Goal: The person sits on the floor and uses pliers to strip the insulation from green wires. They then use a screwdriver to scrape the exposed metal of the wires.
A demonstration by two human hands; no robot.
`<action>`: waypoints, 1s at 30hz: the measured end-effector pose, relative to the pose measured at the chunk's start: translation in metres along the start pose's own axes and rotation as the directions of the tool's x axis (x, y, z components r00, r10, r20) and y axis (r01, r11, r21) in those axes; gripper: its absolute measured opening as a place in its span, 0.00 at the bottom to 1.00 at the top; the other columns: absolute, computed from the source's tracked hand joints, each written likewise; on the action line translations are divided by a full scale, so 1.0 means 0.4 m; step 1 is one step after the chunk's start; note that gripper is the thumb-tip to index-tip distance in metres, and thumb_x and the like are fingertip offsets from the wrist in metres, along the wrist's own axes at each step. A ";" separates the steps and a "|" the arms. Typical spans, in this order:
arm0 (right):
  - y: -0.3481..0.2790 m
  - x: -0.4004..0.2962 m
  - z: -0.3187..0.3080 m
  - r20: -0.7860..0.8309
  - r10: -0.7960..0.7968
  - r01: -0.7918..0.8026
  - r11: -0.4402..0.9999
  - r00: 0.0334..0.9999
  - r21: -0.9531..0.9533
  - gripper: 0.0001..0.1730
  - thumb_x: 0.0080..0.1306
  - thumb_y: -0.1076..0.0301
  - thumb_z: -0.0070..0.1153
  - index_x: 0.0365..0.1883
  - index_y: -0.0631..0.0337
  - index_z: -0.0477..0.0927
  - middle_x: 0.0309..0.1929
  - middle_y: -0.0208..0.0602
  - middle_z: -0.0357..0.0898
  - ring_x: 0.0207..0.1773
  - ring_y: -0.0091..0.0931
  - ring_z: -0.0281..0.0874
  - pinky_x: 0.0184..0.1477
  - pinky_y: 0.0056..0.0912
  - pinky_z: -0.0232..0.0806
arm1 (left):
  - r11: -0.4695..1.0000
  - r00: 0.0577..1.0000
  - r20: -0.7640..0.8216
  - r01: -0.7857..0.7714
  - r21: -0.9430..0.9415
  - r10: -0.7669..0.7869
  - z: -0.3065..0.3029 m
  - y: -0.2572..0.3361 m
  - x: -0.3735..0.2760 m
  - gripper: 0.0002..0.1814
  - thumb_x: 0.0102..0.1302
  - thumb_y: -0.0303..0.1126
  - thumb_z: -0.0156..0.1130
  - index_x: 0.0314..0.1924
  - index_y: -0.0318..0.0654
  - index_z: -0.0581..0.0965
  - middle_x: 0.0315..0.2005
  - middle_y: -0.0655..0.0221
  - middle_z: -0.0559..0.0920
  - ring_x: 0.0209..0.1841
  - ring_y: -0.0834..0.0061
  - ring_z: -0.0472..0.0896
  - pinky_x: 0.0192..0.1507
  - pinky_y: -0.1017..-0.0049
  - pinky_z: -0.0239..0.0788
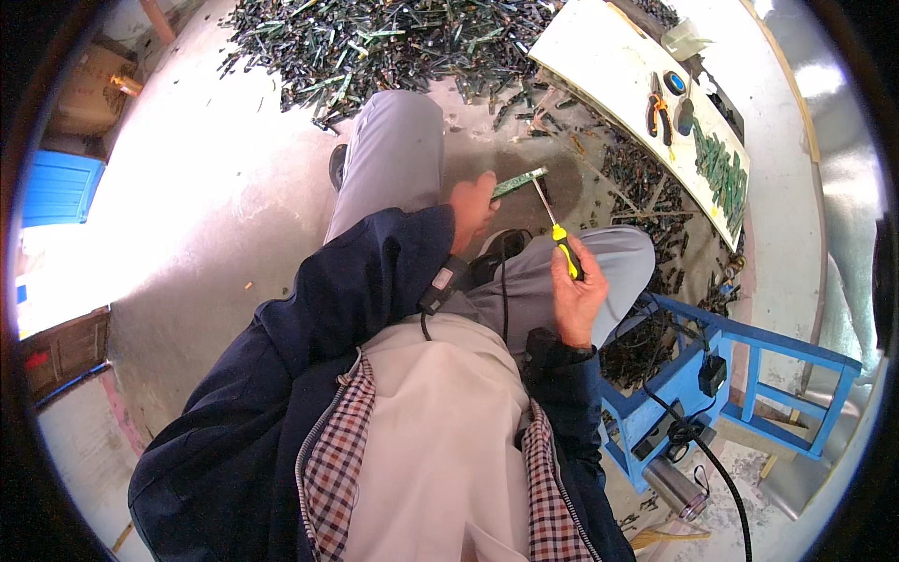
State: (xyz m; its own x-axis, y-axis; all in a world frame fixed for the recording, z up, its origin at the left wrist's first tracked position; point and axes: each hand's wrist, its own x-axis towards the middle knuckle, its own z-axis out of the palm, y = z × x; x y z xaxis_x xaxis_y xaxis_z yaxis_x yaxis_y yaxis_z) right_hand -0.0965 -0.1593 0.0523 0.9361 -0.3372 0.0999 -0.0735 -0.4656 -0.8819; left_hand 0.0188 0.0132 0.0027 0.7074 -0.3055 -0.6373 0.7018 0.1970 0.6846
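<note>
My left hand (473, 211) grips one end of a narrow green strip (517, 183), which looks like a circuit board piece, and its far end points up to the right. In my right hand (579, 291) is a screwdriver (560, 235) with a yellow and black handle. The metal shaft slants up to the left, and its tip is at or very near the strip's far end; whether it touches I cannot tell. Both hands are above the concrete floor in front of my lap, the right one over my bent right leg.
A large heap of dark and green strips (393, 49) covers the floor ahead. On a white board (604, 56) at the right lie pliers (657, 112), a blue tape roll (674, 83) and green strips (721, 168). A blue wooden stool (709, 337) with cables and a metal flask (674, 487) are nearby.
</note>
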 end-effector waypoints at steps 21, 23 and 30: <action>0.043 0.104 -0.140 0.443 0.353 -0.521 0.778 0.824 0.350 0.11 0.65 0.71 0.60 0.45 0.63 0.82 0.20 0.21 0.69 0.19 0.11 0.56 0.19 0.17 0.48 | 0.875 0.963 0.128 -0.270 0.402 0.238 -0.052 -0.031 0.034 0.22 0.62 0.46 0.47 0.21 0.35 0.73 0.12 0.66 0.70 0.11 0.71 0.66 0.16 0.66 0.55; 0.054 0.118 -0.158 0.492 0.383 -0.590 0.711 0.782 0.383 0.10 0.65 0.71 0.60 0.44 0.63 0.82 0.20 0.21 0.68 0.18 0.10 0.55 0.19 0.16 0.46 | 0.969 1.000 0.011 -0.016 0.246 0.014 -0.035 -0.023 0.023 0.21 0.62 0.46 0.47 0.20 0.36 0.72 0.12 0.66 0.70 0.10 0.72 0.65 0.14 0.66 0.53; 0.045 0.047 -0.090 0.281 -0.041 0.056 0.997 0.959 -0.047 0.16 0.63 0.74 0.62 0.49 0.69 0.80 0.38 0.32 0.81 0.41 0.20 0.74 0.46 0.22 0.67 | 0.943 0.996 -0.094 0.025 0.333 0.007 -0.027 -0.022 0.018 0.22 0.61 0.45 0.47 0.20 0.34 0.75 0.10 0.64 0.70 0.10 0.70 0.67 0.15 0.65 0.55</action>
State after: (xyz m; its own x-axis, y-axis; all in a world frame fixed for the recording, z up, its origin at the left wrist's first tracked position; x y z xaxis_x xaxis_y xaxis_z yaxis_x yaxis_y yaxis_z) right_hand -0.0928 -0.2034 0.0549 0.9972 -0.0746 0.0026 -0.0368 -0.5222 -0.8520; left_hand 0.0185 0.0192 -0.0118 0.7168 -0.2153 -0.6632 0.6514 -0.1323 0.7471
